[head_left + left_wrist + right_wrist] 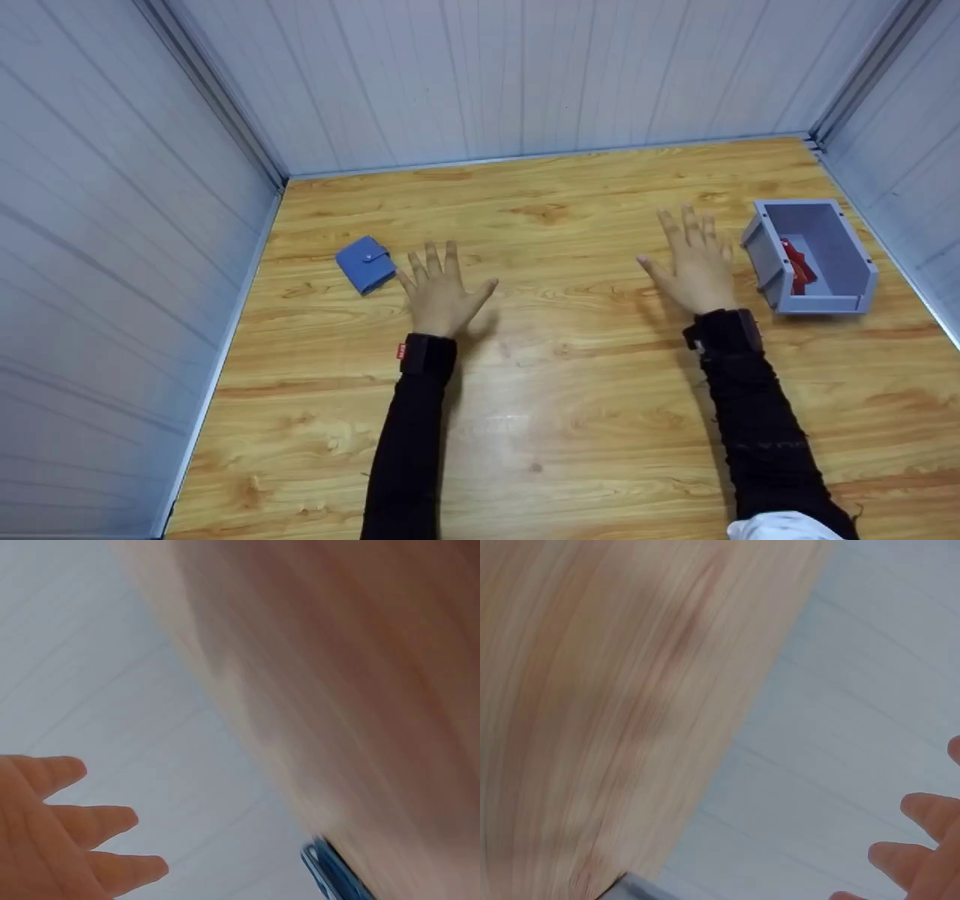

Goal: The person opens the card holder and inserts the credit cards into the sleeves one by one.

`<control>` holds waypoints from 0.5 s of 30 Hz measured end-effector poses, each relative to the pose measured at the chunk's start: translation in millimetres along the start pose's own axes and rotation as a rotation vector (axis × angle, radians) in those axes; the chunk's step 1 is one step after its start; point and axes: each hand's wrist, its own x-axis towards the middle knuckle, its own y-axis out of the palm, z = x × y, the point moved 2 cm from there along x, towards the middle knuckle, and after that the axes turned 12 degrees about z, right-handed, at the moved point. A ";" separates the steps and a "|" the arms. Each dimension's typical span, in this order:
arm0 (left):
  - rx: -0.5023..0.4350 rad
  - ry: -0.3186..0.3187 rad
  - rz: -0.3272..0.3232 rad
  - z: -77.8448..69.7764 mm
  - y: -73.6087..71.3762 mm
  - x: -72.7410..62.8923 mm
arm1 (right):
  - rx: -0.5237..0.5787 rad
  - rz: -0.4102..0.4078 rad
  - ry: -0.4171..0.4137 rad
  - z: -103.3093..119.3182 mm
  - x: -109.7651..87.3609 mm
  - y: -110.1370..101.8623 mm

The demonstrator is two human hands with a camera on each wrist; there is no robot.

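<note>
Head: blue wallet (360,268) diagonal (strap (378,254) upper right)

Left arm (409,450) and right arm (765,427) stretched forward
The left hand (439,304) and right hand (697,274) are held backs upward, the grip (437,296) of each spread wide; fingers (451,261) are straightened, and thumbs (481,294) are pointed inward.

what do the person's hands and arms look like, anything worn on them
The left hand and right hand are bare. The sleeves are black, with black bands at the wrists; the left band carries a small red tag. White fabric overlaps the right sleeve.
</note>
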 end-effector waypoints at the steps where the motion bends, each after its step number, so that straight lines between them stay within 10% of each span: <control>1: 0.003 -0.010 -0.004 4.4 -2.2 1.1 | -0.009 -0.005 0.010 -3.2 -1.2 -2.9; 15: -0.051 -0.139 0.005 71.9 -24.8 7.6 | -0.018 -0.099 0.162 -59.9 -22.2 -33.6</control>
